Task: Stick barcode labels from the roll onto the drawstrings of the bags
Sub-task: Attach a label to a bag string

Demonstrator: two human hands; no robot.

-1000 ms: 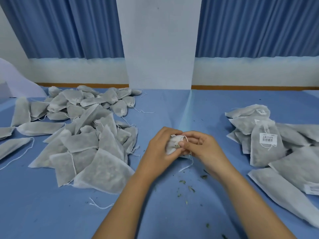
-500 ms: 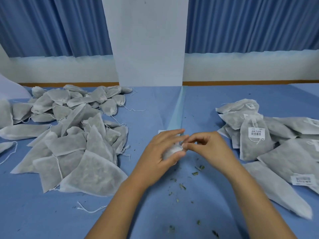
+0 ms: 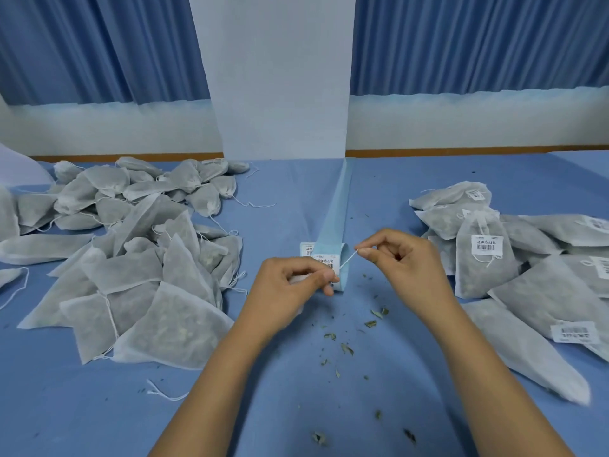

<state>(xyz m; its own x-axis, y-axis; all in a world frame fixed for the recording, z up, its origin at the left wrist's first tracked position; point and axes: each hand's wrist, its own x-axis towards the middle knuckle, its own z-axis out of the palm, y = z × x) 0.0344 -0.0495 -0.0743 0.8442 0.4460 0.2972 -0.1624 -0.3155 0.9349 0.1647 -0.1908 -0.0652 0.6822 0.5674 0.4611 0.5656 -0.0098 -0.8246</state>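
My left hand [image 3: 290, 288] grips a small white fabric bag [image 3: 298, 279], mostly hidden under its fingers, at the table's middle. My right hand [image 3: 400, 258] pinches the bag's white drawstring [image 3: 347, 261] and holds it taut between the two hands. Just behind the hands lies the label roll [image 3: 333, 258], a pale blue backing strip with white barcode labels on it, running away toward the wall.
A large heap of unlabelled grey-white bags [image 3: 131, 258] covers the left of the blue table [image 3: 329, 407]. Bags carrying barcode labels [image 3: 487, 249] are piled on the right. Dried leaf crumbs [image 3: 346, 347] and a loose string [image 3: 164, 392] lie near the front.
My hands have drawn apart: the right hand has pulled the drawstring out to the right and stretched it. The label roll behind them has come into sight.
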